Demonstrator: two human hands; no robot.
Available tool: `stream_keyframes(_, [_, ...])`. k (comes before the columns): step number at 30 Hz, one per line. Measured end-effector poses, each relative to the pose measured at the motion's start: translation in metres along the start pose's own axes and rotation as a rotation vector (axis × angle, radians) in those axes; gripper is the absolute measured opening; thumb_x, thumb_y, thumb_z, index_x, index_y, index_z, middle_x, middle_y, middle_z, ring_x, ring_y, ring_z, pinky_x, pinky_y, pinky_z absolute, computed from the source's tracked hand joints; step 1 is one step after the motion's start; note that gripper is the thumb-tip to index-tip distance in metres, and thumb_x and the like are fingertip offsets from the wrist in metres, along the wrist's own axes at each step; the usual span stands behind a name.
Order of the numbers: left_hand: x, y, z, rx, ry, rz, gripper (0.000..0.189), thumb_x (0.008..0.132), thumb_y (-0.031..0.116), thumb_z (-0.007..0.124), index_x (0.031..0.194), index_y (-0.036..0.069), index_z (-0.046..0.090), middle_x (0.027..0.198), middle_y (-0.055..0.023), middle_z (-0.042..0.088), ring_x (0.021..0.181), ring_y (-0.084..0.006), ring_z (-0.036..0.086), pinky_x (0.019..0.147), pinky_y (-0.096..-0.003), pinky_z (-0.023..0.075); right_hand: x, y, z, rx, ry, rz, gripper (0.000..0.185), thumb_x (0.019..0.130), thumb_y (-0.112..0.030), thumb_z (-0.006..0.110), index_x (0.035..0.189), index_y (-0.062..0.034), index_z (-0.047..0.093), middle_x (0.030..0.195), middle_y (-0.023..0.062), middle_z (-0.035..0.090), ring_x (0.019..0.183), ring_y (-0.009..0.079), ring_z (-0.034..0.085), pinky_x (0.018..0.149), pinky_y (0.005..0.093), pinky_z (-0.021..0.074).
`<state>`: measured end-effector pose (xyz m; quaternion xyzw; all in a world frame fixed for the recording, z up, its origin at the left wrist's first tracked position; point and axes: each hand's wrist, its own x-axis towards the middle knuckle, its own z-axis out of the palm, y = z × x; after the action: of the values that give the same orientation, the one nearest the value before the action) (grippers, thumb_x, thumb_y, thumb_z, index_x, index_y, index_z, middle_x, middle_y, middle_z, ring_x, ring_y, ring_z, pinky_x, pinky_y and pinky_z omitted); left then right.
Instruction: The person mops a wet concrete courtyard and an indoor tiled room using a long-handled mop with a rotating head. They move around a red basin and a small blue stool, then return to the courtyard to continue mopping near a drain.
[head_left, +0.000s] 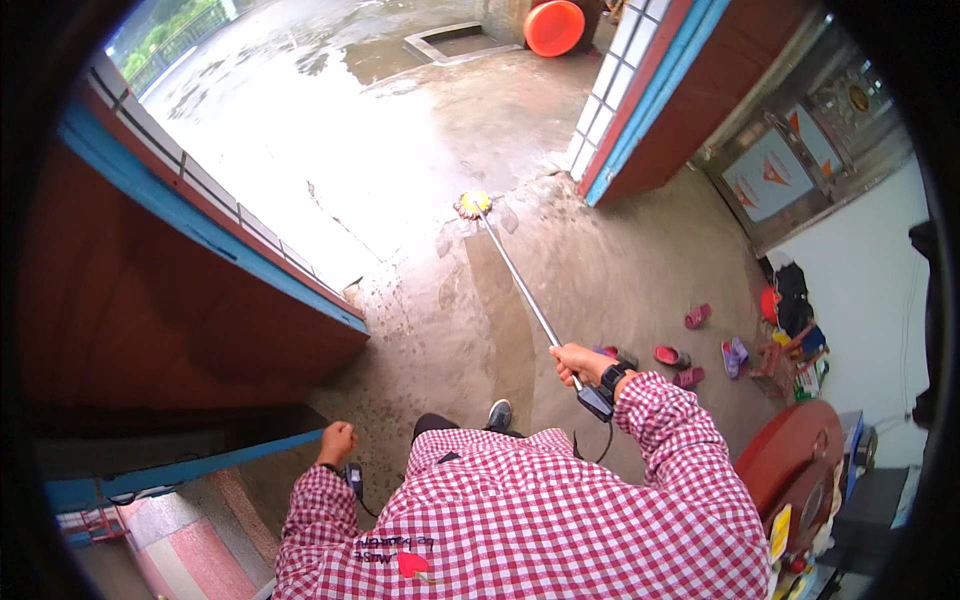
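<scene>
My right hand (581, 365) is closed around the metal handle of a mop (525, 289), which slants up and left across the floor. Its round yellow mop head (473, 204) rests on the concrete at the doorway, at the top of a darker wet strip (499, 315). On the left, my left hand (338, 442) is held with curled fingers beside the end of a blue edge; nothing shows in it. Each wrist bears a dark strap with a small device and a cable.
Open brown doors (187, 300) with blue edges flank the doorway. Several slippers (671, 356) lie on the right, near a round reddish-brown table (795, 465). Outside are a red basin (554, 28) and a low concrete curb (424, 49). A bed-like striped surface (199, 555) is at lower left.
</scene>
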<state>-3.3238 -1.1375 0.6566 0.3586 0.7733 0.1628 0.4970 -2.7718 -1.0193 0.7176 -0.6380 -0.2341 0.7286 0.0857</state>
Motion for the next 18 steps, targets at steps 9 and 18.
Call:
stream_keyframes(9, [0.053,0.046,-0.029,-0.21,0.039,-0.404,0.015,0.085,0.017,0.051,0.089,0.004,0.057,0.068,-0.0088,0.06,0.049,-0.0164,0.054,0.042,-0.0286,0.043,0.122,-0.212,-0.027,0.127,-0.122,0.017,0.028,0.093,-0.028,0.039,0.074,-0.0083,0.035,0.059,0.0011,0.035,0.045,0.0098,0.033,0.038,0.0227,0.0312])
stream_keyframes(18, [0.269,0.329,-0.017,0.007,-0.18,0.017,0.019,0.086,0.017,0.05,0.092,0.0,0.059,0.072,-0.0101,0.061,0.053,-0.0163,0.055,0.046,-0.0278,0.0439,0.198,-0.387,-0.033,0.319,-0.195,-0.017,0.025,0.093,-0.023,0.04,0.075,-0.0079,0.034,0.061,0.0011,0.034,0.048,0.0093,0.032,0.042,0.0243,0.0316])
